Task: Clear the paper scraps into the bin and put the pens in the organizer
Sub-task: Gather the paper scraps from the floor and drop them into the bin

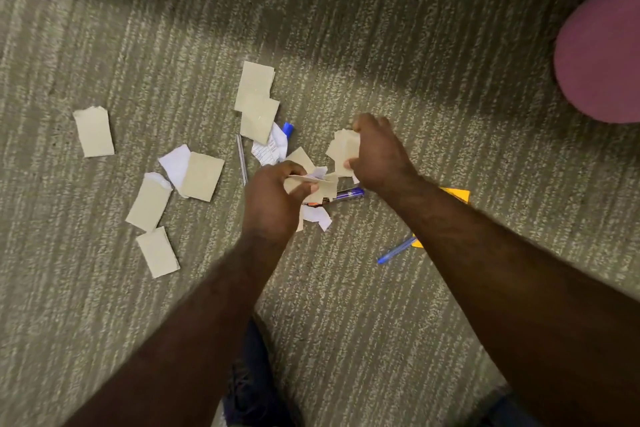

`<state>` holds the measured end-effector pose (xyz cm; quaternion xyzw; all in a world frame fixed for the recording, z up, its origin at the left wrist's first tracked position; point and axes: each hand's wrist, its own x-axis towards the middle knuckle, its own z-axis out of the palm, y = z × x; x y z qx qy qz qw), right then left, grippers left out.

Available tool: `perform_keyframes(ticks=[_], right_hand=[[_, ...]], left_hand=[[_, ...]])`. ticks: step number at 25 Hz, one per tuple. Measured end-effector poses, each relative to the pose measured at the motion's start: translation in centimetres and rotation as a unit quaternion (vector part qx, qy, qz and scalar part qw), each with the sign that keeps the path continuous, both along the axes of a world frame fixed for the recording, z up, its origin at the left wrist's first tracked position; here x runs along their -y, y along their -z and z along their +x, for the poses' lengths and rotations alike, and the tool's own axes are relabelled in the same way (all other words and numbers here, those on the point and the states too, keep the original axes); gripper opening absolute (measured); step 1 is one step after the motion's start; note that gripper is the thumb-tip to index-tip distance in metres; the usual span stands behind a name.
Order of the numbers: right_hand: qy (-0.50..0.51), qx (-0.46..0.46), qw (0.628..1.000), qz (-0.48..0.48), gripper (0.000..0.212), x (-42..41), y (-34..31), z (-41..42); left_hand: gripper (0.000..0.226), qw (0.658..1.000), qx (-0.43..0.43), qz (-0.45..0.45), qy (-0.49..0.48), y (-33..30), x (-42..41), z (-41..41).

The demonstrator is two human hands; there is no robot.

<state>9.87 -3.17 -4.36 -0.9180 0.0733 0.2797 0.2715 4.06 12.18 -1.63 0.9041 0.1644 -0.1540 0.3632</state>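
Tan and white paper scraps lie scattered on the striped carpet. My left hand (pixel 273 198) is closed on a few tan and white scraps (pixel 322 185) near the middle. My right hand (pixel 377 152) grips a small stack of tan scraps (pixel 343 149) just to the right of it. More tan scraps lie at the left (pixel 93 132), lower left (pixel 157 251) and above the hands (pixel 256 100). A dark blue pen (pixel 348 194) lies under my hands, a light blue pen (pixel 394 251) sits lower right, and a clear pen (pixel 241 158) lies left of my left hand. A blue cap (pixel 288 128) shows by a crumpled white scrap.
A purple rounded seat (pixel 602 52) fills the upper right corner. Yellow paper (pixel 457 194) pokes out from behind my right forearm. My dark trouser legs (pixel 252 392) are at the bottom edge. No bin or organizer is in view.
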Motion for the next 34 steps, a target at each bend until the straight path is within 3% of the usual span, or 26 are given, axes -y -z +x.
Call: perform_keyframes(ticks=[4,8,13,16,19,22,24,27,32,34], right_hand=[[-0.003,0.015,1.000,-0.011,0.046,0.1,-0.1,0.0],[0.032,0.059,0.997,0.041,0.027,1.1,-0.5,-1.6],[0.214,0.141,0.960,0.114,0.021,2.8,-1.5,-3.8],[0.311,0.136,0.927,0.160,0.024,3.3,-2.2,-5.2],[0.438,0.093,0.867,0.219,0.025,3.7,-4.2,-6.6],[0.568,0.054,0.752,0.330,0.028,4.1,-9.4,-6.8],[0.593,0.043,0.720,0.358,0.033,4.0,-13.8,-6.5],[0.582,0.064,0.732,0.349,0.026,3.8,-20.2,-5.6],[0.504,0.205,0.815,0.200,0.018,5.1,-31.3,-3.3],[0.497,0.262,0.812,0.159,0.016,6.9,-34.4,-2.3]], left_hand=[[0.017,0.997,0.014,0.000,0.077,1.2,-0.1,0.7],[0.021,0.978,-0.042,0.026,0.204,2.9,-1.3,1.3],[0.025,0.984,-0.012,0.049,0.171,3.9,-1.1,0.7],[0.023,0.992,0.014,0.045,0.121,3.2,-1.0,0.8],[0.020,0.997,0.047,0.030,0.055,0.9,-1.6,1.2],[0.016,0.998,0.063,0.001,0.018,-3.9,-1.3,1.8],[0.017,0.998,0.057,-0.020,-0.021,-8.3,-0.5,2.2],[0.021,0.995,0.034,-0.065,-0.075,-15.6,1.1,3.0],[0.015,0.989,0.036,-0.130,-0.065,-28.0,3.6,5.4],[0.013,0.987,0.038,-0.144,-0.053,-31.5,5.4,6.7]])
